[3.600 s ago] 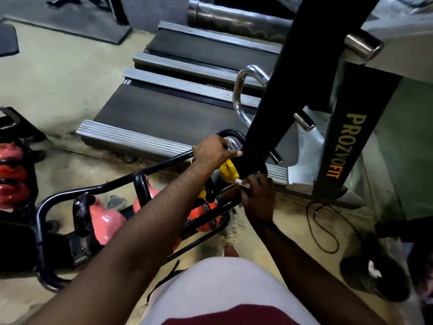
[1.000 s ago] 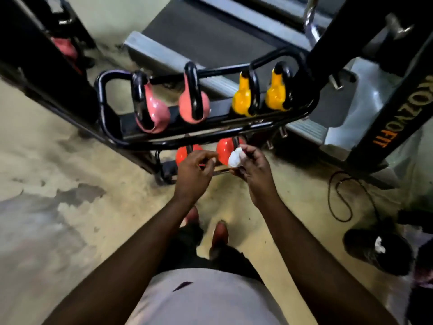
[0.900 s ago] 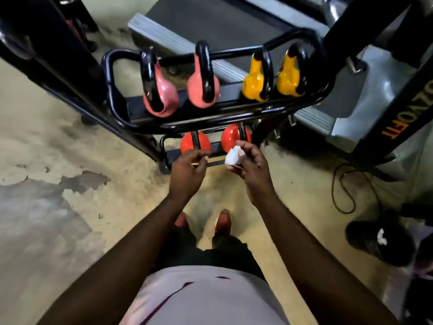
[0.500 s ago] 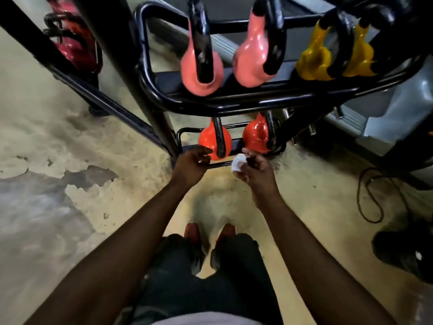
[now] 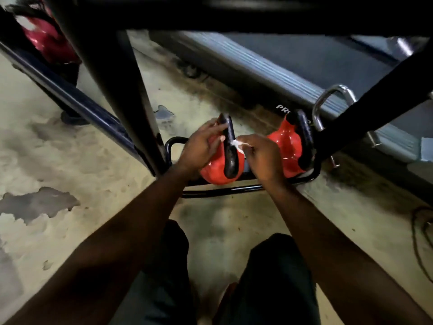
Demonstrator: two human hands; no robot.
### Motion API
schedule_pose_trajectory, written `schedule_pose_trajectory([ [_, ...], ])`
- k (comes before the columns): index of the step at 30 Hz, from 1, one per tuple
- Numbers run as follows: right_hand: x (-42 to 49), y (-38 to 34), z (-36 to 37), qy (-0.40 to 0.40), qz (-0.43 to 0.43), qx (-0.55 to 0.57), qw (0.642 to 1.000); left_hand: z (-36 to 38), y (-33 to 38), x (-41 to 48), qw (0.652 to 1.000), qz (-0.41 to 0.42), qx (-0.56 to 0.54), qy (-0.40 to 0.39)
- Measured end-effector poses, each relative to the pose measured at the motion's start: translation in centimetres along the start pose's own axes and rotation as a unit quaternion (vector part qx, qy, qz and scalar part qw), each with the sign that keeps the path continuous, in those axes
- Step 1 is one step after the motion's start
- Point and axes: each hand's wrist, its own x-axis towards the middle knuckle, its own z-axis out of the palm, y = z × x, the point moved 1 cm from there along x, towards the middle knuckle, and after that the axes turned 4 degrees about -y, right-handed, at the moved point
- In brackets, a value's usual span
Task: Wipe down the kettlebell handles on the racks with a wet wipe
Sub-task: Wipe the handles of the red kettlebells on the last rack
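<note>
Moved since half a second back: both my hands, hovering at the front rail then, are now working on the left orange kettlebell (image 5: 215, 175) of the bottom tier. My head is sitting lower, so the upper shelf is crossing overhead as a dark blur.

- Left hand (image 5: 201, 146): gripping the top of that kettlebell's black handle (image 5: 230, 151), with fingers lying over its far end and thumb pressing on its left side.
- Right hand (image 5: 262, 158): pinching the wet wipe (image 5: 236, 143) between thumb and curled fingers, holding it against the right side of the handle, about halfway along.
- Wet wipe: white and crumpled, showing only as a scrap between my right fingertips and the handle.
- Second orange kettlebell (image 5: 284, 146): standing just right of the left orange kettlebell. Neither hand is touching its black handle.
- Rack rail (image 5: 222, 191): black tube running in front of and below the left orange kettlebell.
- Rack post (image 5: 117, 78): black, slanting up just left of the left orange kettlebell.
- Treadmill (image 5: 304, 66): lying beyond the left orange kettlebell and to its right.
- Chrome loop (image 5: 328, 99): standing up farther right of the left orange kettlebell, past the second orange kettlebell.
- Dark red kettlebells (image 5: 46, 41): blurring well off to the far left of the left orange kettlebell.
- Cable (image 5: 419, 231): lying on the floor, well to the right of the left orange kettlebell.
- Knees (image 5: 164, 277): in dark trousers, bending on my side of the left orange kettlebell.
</note>
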Motion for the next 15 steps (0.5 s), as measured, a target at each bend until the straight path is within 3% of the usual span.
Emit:
schedule_pose_trajectory([
  [2, -1.1, 0.2, 1.4, -0.009, -0.081, -0.027, 0.996, 1.0, -1.7, 1.3, 0.999, 0.041, -0.003, 0.031],
  [6, -6.7, 2.0, 4.5, 0.064, -0.160, -0.105, 0.979, 2.9, -3.0, 1.9, 0.993, 0.110, -0.013, 0.028],
  [13, -3.5, 0.6, 6.6, 0.099, -0.110, -0.165, 0.975, 3.9, -3.6, 1.6, 0.992, 0.109, -0.029, 0.063],
  [15, -4.7, 0.7, 6.6, 0.086, -0.130, -0.182, 0.971, 3.8, -3.3, 1.8, 0.993, 0.093, -0.032, 0.064],
])
